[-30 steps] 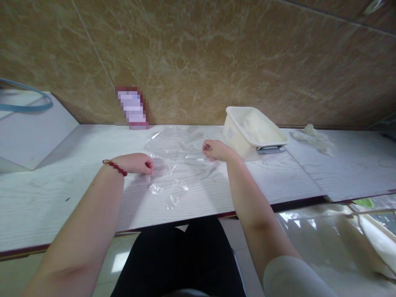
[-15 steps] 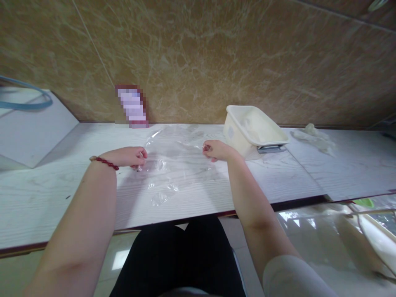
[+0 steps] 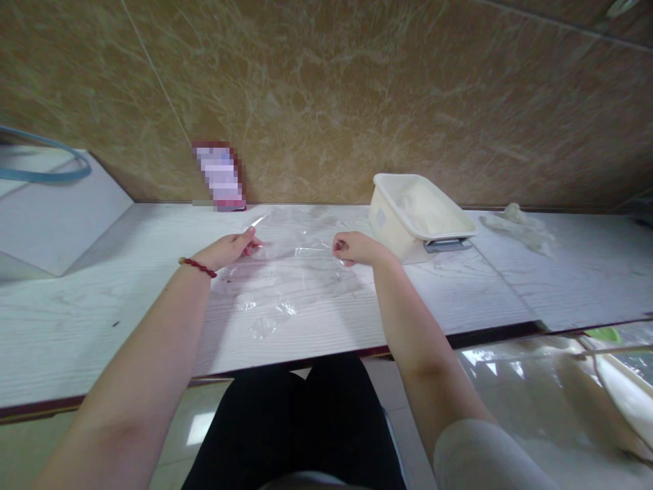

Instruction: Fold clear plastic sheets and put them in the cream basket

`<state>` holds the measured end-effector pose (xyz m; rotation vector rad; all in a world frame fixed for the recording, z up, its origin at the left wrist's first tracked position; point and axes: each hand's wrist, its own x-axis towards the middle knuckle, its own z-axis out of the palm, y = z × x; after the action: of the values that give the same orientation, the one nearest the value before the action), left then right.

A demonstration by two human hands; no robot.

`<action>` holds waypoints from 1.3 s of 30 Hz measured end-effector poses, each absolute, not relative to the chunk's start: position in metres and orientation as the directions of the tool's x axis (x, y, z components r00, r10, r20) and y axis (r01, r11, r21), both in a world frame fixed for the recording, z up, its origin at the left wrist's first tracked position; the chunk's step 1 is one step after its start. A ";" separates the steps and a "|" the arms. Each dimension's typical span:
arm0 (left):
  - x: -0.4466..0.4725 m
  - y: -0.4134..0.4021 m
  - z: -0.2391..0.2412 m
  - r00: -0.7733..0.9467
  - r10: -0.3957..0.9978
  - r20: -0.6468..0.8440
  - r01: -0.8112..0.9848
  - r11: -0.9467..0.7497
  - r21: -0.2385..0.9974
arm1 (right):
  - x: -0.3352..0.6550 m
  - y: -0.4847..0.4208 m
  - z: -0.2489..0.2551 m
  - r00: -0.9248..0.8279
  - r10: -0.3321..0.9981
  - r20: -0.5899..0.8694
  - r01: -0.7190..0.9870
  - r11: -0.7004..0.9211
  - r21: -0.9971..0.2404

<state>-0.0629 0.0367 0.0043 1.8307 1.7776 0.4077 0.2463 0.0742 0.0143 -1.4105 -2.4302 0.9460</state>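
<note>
A clear, crinkled plastic bag (image 3: pixel 286 286) lies spread on the white wood-grain counter, its outline hard to make out. My left hand (image 3: pixel 235 248), with a red bead bracelet at the wrist, is at the bag's left side. Its fingers are bent together on the film, though the fingertips are partly hidden. On the opposite side, my right hand (image 3: pixel 353 248) pinches the bag's right edge between thumb and fingers. Slack folds of film show between the two hands.
A cream plastic bin (image 3: pixel 388 218) with a grey latch stands right of my right hand. Farther right lies crumpled plastic (image 3: pixel 520 228). A blurred-out phone-like object (image 3: pixel 222 175) leans on the marbled wall. A white box (image 3: pixel 66 211) with a blue strap sits left. The counter's front edge (image 3: pixel 224 373) is near my lap.
My left hand has moved right and slightly away from me, closer to my right hand. The film between them has bunched into new folds. My right hand has barely moved.
</note>
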 end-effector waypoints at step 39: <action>-0.054 0.022 0.028 0.241 0.968 -0.068 0.644 -0.107 0.758 | 0.257 0.029 -0.028 -0.462 0.759 0.458 0.583 0.649 -0.488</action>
<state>-0.0543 0.0218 0.0282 1.8324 1.4786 0.6040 0.2569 0.0287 -0.0275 -1.0377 -2.2057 0.3452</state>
